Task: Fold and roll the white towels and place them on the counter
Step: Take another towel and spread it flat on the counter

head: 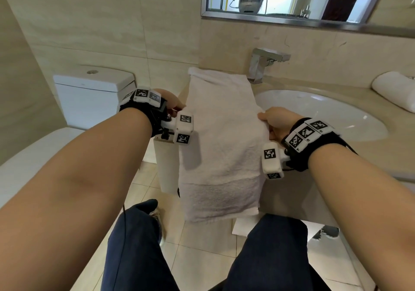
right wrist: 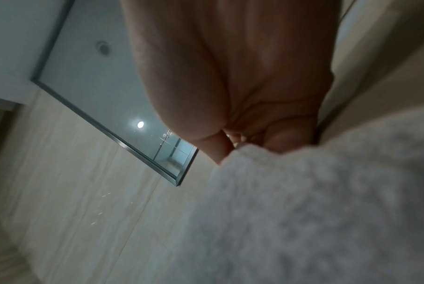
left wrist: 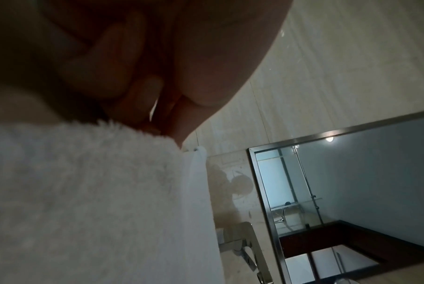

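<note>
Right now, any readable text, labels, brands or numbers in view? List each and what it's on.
No readable words, brands or numbers.
Left wrist tags: black-and-white square codes only, no letters.
Right wrist tags: the same codes; tiny marks beside them, too small to read.
Toilet tank: faint mark on the front, too small to read.
Towel, faucet: no print visible.

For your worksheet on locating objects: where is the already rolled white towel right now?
In the head view the rolled towel lies on the counter at the far right, beyond the sink basin and right of the faucet, away from both hands.
</note>
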### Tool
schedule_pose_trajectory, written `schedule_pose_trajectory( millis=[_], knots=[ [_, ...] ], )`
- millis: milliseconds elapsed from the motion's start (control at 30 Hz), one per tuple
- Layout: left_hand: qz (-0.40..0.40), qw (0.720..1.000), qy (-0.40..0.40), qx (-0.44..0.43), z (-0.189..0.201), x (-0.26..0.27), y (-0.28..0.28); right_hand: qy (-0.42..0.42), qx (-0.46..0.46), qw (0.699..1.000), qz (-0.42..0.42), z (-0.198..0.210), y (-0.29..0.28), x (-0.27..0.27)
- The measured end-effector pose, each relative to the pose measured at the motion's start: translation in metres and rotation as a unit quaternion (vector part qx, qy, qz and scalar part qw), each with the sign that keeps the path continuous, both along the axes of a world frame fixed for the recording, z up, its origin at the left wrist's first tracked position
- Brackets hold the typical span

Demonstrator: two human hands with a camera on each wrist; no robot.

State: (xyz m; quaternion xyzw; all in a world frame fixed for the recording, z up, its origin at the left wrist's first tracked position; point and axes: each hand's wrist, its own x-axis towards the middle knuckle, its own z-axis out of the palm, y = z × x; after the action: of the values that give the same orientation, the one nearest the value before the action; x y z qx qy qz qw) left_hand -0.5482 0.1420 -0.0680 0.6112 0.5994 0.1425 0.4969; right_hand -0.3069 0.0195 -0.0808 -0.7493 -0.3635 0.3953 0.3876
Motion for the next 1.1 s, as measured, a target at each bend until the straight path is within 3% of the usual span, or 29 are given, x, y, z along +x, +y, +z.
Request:
schedule_pose_trajectory(
  millis=[233, 333, 400, 467, 533, 667, 767, 833, 900, 1000, 1100],
  knots=[
    [-0.048, 0.996, 0.041, -0.058, 0.002, -0.011, -0.001, 0.01, 0.003, 1.0, 0.007, -0.002, 0.0, 0.002],
    [-0.049, 0.994, 0.034, -0.088, 0.003, -0.01, -0.006, 0.09, 0.023, 0.996, 0.016, -0.002, -0.01, 0.005],
    [-0.043, 0.996, 0.035, -0.069, 0.003, -0.005, -0.013, 0.149, 0.035, 0.987, 0.043, -0.002, -0.02, 0.008],
    [-0.033, 0.999, 0.012, -0.041, 0.002, 0.004, -0.013, 0.156, 0.049, 0.984, 0.067, -0.002, -0.027, 0.011],
    [-0.024, 1.0, -0.006, -0.009, 0.0, 0.012, -0.01, 0.136, 0.053, 0.986, 0.074, -0.002, -0.031, 0.012],
    [-0.01, 0.996, 0.055, 0.073, 0.001, 0.017, -0.012, 0.108, 0.049, 0.991, 0.066, -0.001, -0.033, 0.016],
    [-0.057, 0.958, 0.222, 0.173, -0.002, 0.017, -0.016, 0.026, 0.002, 0.998, 0.059, -0.004, -0.034, 0.019],
    [-0.062, 0.935, 0.277, 0.214, -0.006, 0.017, -0.017, -0.023, -0.025, 0.997, 0.068, -0.004, -0.035, 0.018],
    [-0.056, 0.944, 0.267, 0.184, -0.007, 0.018, -0.014, -0.045, -0.038, 0.996, 0.072, -0.001, -0.034, 0.017],
    [-0.04, 0.981, 0.149, 0.115, -0.005, 0.015, -0.013, -0.115, -0.052, 0.99, 0.063, 0.005, -0.029, 0.012],
    [-0.029, 0.985, 0.126, 0.113, 0.0, 0.015, -0.012, -0.211, -0.015, 0.977, 0.029, 0.009, -0.014, 0.01]
  ],
)
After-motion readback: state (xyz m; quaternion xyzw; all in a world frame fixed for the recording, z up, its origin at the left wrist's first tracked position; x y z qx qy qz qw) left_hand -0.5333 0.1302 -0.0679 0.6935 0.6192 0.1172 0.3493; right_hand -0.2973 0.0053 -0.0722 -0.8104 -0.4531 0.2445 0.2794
